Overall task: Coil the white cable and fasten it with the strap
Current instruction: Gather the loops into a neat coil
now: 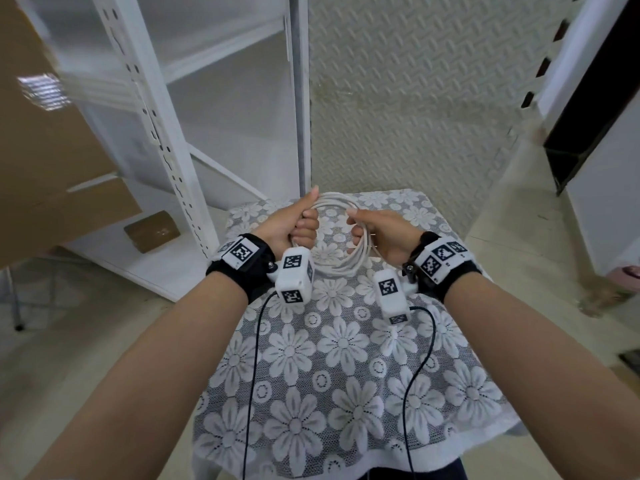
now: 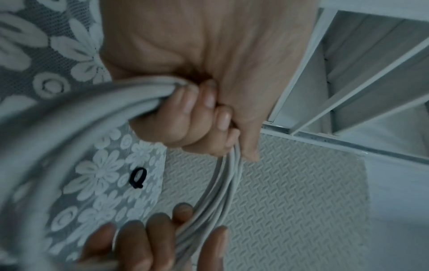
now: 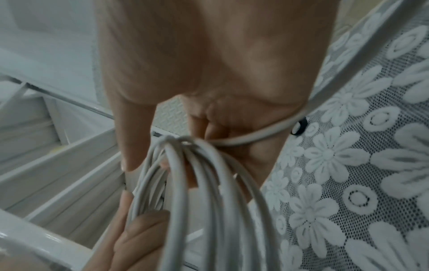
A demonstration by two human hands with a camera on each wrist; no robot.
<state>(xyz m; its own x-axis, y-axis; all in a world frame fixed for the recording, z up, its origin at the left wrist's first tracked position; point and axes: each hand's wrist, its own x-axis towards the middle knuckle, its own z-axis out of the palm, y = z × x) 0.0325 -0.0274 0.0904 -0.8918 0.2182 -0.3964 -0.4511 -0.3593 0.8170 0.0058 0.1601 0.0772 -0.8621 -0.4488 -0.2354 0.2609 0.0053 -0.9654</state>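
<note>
The head view looks steeply down over both forearms at the flower-patterned lace-covered surface (image 1: 346, 375). Each wrist view sits close behind its palm, sharing the coiled white cable (image 2: 69, 117).

Head view bright, even, edges warped, left side smeared. Both wrist views dim, bluish, soft; near cable (image 2: 58, 117) blurred.

white shelving rack (image 1: 166, 140) close at left, lace-covered table (image 1: 346, 375) below; open floor (image 1: 512, 216) at right
</note>
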